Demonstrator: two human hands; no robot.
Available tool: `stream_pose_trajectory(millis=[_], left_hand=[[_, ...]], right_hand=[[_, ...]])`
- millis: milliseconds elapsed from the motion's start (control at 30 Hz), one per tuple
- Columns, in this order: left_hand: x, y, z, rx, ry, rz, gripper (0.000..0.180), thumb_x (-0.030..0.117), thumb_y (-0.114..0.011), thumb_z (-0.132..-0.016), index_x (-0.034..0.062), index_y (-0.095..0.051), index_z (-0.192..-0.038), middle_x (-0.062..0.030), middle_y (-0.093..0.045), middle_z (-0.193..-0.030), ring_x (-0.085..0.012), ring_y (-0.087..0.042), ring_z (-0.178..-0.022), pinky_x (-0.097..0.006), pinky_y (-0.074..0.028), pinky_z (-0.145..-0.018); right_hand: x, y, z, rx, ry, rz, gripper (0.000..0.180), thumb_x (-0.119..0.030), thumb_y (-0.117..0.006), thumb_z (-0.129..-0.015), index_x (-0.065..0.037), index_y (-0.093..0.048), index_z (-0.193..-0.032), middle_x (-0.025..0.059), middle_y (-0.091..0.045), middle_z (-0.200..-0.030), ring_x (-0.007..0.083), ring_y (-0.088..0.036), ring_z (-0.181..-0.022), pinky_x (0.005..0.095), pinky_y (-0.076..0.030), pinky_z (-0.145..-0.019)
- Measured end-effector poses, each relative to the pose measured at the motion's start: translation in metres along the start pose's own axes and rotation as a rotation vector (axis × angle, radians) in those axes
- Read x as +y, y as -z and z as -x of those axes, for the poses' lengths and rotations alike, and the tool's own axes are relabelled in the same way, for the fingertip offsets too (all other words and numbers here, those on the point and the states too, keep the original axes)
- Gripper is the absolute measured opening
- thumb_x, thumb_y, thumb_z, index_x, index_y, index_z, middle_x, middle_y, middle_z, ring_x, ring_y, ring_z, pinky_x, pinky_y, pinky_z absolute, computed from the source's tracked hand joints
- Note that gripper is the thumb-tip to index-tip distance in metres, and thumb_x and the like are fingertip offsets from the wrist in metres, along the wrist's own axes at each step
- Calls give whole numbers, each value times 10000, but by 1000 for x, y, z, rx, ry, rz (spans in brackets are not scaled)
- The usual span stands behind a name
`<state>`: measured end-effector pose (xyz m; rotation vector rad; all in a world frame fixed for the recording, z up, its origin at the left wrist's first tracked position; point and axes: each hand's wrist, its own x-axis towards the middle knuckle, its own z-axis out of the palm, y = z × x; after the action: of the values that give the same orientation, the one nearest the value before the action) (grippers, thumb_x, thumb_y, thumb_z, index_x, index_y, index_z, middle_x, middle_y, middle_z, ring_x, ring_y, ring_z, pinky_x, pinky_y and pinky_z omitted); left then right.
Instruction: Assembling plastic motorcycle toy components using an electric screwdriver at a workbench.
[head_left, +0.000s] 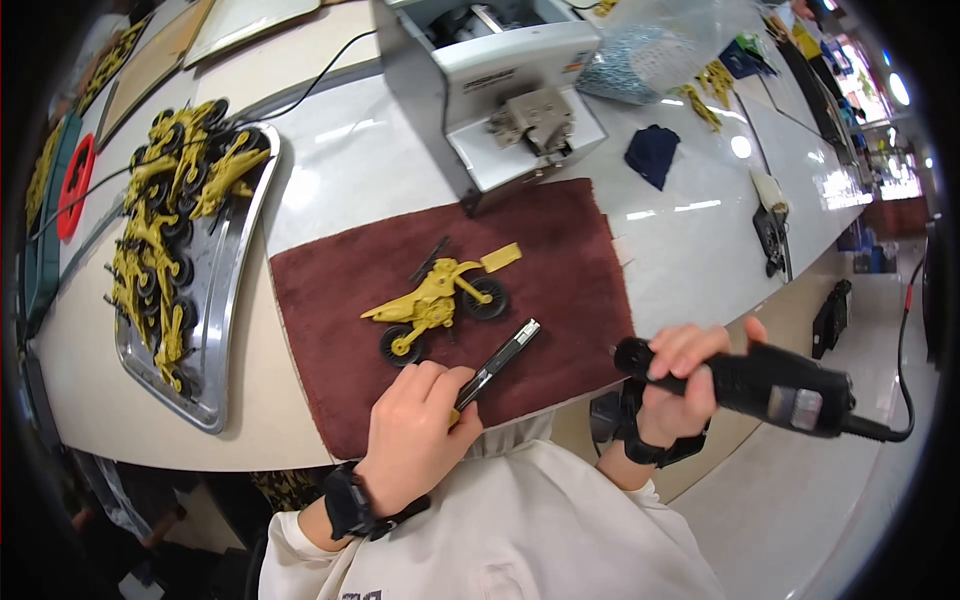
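Note:
A yellow toy motorcycle (430,303) with black wheels lies on its side on a dark red cloth (560,260). My left hand (412,425) rests at the cloth's near edge, closed round a slim black bar with a silver end (497,362), just below the toy. A bit of yellow shows by the thumb; the bar's kind is unclear. Off the cloth to the right, my right hand (685,385) grips a black corded electric screwdriver (785,388). Its tip points left, apart from the toy.
A metal tray (225,330) at left holds several yellow toy motorcycles (170,250). Behind the cloth stands a grey screw feeder (520,110). Further right are a bag of small blue-grey pieces (640,65), a dark blue cloth (652,156) and a black tool (770,235). The screwdriver's cord (908,330) hangs at right.

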<state>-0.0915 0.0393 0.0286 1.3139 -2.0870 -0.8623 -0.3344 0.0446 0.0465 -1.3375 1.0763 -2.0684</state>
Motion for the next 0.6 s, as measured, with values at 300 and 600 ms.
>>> stream_pose_trajectory(millis=[300, 600], left_hand=[[73, -86, -133, -99, -295, -140, 117, 77, -630, -711, 24, -588, -807, -114, -591, -861, -288, -598, -857, -381, -532, -695], [78, -38, -106, -40, -288, -89, 464, 178, -780, -683, 56, -593, -1090, -104, -576, -1077, -298, -545, -1046, -409, -421, -898]], right_hand=[[-38, 49, -9, 168, 122, -21, 654, -206, -602, -881, -47, -263, -1417, 47, -500, -698, 157, -487, -504, 347, -459, -590], [-35, 50, -9, 279, 131, 142, 738, -315, -638, -874, -73, -234, -1443, 33, -487, -672, 154, -483, -507, 338, -455, -600]])
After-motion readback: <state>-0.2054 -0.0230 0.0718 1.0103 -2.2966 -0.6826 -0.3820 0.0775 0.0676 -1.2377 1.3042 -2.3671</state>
